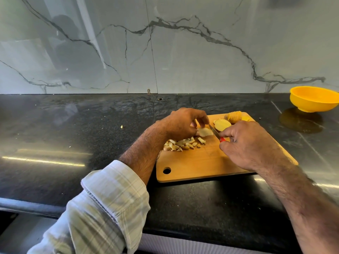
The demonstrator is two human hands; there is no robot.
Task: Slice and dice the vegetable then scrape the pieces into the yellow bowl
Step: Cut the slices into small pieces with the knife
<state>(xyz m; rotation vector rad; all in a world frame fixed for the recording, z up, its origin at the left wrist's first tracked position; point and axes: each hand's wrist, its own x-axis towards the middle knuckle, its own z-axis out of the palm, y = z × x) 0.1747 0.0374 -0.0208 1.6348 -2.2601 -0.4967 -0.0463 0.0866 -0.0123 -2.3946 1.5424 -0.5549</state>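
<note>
Dicing a slice (205, 132) mid-cutting board (198, 162): left hand (180, 123) pinched it, right hand (245, 143) gripped the knife (214, 132); fingertips were best curled back from the blade.

yellow bowl (314, 99) is a solid orange-yellow; cutting board (200, 162) is warm tan wood; knife (217, 135) has a silver blade and a red handle showing at the right hand (247, 143). potato slices (222, 124) are pale yellow with tan-brown skin, diced pieces (183, 144) are cream with brown edges. bench (73, 136) is glossy black with fine light speckles and grey streaks, wall (165, 52) is pale grey-white marble with dark grey veins, sleeve (102, 208) is a white, grey and beige plaid.
</note>
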